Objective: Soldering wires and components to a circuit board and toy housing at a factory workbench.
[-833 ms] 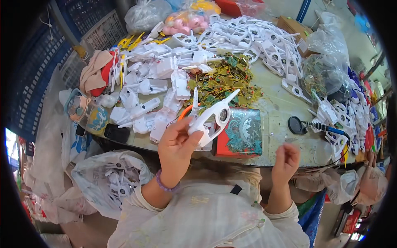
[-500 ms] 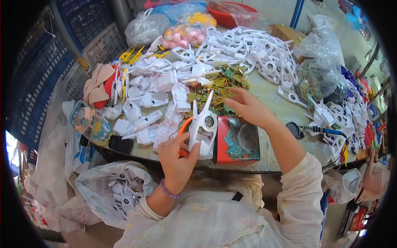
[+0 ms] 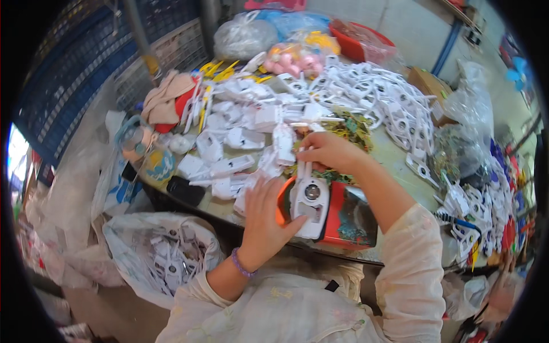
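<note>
A white plastic casing (image 3: 309,220) with a round dark lens and two long prongs stands near the table's front edge, leaning beside a red box (image 3: 343,234). My right hand (image 3: 331,153) is closed round the upper prongs. My left hand (image 3: 266,216) is open, its fingers stretched out to the left of the casing and its thumb tip against the casing's lower part. An orange ring-shaped piece (image 3: 283,203) shows between my left hand and the casing. Behind my right hand lies a heap of small green boards with yellow wires (image 3: 355,130).
Loose white casing parts (image 3: 243,137) and a large heap of lensed casings (image 3: 394,103) cover the table. A sack of casings (image 3: 123,240) stands below left. A soldering iron (image 3: 454,220) lies at right, a dark phone-like object (image 3: 186,191) at left.
My right hand has come down from the wired boards onto the casing's prongs. My left hand has loosened its grip and spread its fingers. The whole view has shifted and tilted.
</note>
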### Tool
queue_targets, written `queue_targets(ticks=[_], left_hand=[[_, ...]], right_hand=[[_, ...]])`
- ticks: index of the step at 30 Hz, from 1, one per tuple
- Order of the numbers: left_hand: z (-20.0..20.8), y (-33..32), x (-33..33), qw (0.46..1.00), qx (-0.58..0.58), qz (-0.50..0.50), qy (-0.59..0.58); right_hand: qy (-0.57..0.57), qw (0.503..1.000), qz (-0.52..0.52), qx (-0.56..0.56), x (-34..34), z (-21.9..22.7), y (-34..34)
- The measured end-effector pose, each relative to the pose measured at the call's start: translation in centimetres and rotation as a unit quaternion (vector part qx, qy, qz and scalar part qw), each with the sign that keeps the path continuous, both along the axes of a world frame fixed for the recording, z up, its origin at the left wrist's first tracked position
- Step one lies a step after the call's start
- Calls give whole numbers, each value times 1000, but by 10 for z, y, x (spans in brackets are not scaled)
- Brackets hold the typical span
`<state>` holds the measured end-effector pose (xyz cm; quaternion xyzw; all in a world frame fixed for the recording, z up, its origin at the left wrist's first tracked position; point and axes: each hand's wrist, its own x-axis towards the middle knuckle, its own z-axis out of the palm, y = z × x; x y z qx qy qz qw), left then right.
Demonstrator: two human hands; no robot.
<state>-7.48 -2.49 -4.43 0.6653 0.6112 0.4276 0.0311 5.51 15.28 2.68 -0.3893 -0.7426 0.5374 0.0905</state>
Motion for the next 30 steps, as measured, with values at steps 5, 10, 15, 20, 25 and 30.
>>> queue_targets(ticks=[5,10,15,20,25,30], left_hand=[[23,1,-8,981,-48,-120,-144],[29,-12,-3,882,-121,-240,-388],[22,-68,-89,838,-275,-193,-429],[3,-145,-226,889,-433,-19,-150],[-85,-175,-256,830,-541,137,9],[-9,-116,-194,910,-384,155,9]], right_hand=[[85,994,-27,70,4,43,-48],[174,979,-33,99,21,59,-89],[293,924,-99,226,29,50,-157],[259,934,-37,245,131,12,-165],[247,924,-137,256,158,-28,-164],[144,781,-392,464,189,-97,-182]])
